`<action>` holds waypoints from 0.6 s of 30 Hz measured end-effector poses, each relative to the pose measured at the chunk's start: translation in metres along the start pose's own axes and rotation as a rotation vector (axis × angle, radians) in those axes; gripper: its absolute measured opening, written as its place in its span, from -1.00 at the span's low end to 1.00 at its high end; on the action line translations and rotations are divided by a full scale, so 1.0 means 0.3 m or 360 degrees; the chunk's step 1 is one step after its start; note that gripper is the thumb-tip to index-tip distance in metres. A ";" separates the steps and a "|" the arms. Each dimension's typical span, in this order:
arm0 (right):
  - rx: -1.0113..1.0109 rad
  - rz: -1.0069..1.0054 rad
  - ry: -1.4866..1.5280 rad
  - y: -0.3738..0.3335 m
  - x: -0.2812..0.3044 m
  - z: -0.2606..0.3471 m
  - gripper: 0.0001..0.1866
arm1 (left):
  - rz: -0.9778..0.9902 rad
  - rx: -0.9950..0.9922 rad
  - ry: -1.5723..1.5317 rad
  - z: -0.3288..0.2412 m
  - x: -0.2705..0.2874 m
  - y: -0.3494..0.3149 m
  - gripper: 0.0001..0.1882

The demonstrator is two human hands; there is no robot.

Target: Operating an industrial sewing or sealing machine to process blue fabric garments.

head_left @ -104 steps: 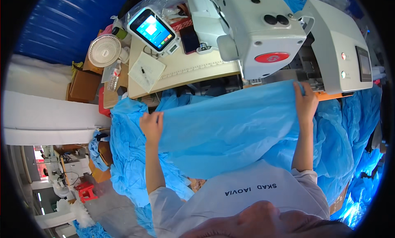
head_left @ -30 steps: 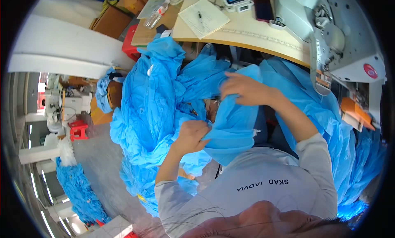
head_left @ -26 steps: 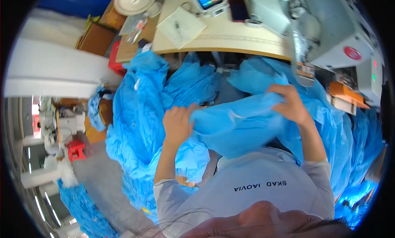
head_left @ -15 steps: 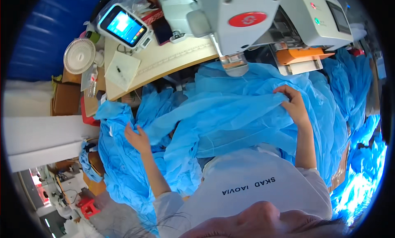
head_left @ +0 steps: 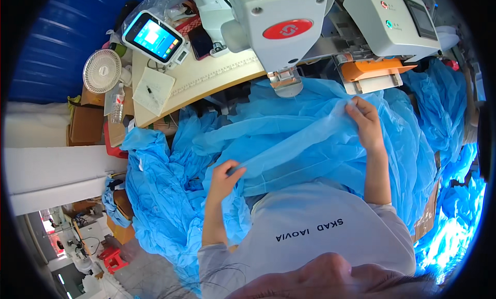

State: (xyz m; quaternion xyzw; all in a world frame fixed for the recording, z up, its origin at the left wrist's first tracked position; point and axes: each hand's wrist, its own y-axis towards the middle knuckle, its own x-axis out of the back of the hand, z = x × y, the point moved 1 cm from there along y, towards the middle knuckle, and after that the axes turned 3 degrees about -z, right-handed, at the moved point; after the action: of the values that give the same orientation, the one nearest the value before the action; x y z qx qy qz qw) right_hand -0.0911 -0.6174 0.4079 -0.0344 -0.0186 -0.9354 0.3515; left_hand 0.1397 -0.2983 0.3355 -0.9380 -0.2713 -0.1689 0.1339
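A stretch of thin light-blue non-woven fabric [head_left: 295, 148] lies across my lap, below the head of a white sewing machine [head_left: 276, 51]. My right hand [head_left: 368, 122] pinches its edge at the right, a little below the machine's orange guard. Lower and to the left, my left hand [head_left: 223, 181] is closed on the same edge, fingers curled with the thumb along it. Between the two hands the edge runs taut in a slanting band. The machine's presser foot [head_left: 287, 83] stands just beyond the fabric, apart from both hands.
A pale worktable [head_left: 219, 77] carries a lit control screen [head_left: 154, 36], a paper pad with a pen [head_left: 151, 91] and a dark phone. A small white fan [head_left: 102, 71] and a plastic bottle [head_left: 118, 107] stand at the left. Heaped blue fabric [head_left: 155, 206] hangs at both sides.
My left hand has moved right from the left heap and closed on the fabric edge. My right hand keeps its pinch, and the edge between them is now drawn straight.
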 end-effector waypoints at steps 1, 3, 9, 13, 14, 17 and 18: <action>-0.0142 -0.0208 0.0327 0.007 -0.022 -0.009 -0.93 | -0.0012 0.0020 0.0012 -0.013 0.052 -0.006 -0.89; -0.0212 -0.0524 0.0381 0.036 -0.069 -0.016 -0.86 | 0.0097 0.0096 -0.0065 -0.028 0.135 -0.003 -0.86; 0.0118 -0.0346 -0.0342 0.160 -0.163 0.008 -0.85 | -0.0321 0.0151 -0.0327 -0.029 0.241 0.066 -0.83; 0.0304 -0.0286 -0.0359 0.207 -0.177 0.014 -0.88 | -0.0406 0.0106 -0.0254 -0.047 0.248 0.113 -0.81; 0.0307 -0.0288 -0.0358 0.215 -0.182 0.013 -0.88 | -0.0389 0.0115 -0.0221 -0.049 0.249 0.125 -0.81; 0.0126 -0.0528 -0.0498 0.242 -0.201 0.002 -0.89 | -0.0286 0.0190 -0.0245 -0.041 0.261 0.178 -0.81; 0.0171 -0.0541 -0.0627 0.252 -0.212 0.000 -0.90 | -0.0314 0.0290 -0.0404 -0.034 0.271 0.200 -0.82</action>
State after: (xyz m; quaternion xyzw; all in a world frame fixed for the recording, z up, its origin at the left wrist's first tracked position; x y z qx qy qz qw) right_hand 0.0065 -0.6326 0.4038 -0.1935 -0.1418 -0.9539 0.1801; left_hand 0.2352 -0.3132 0.3667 -0.9047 -0.3909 -0.0360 0.1658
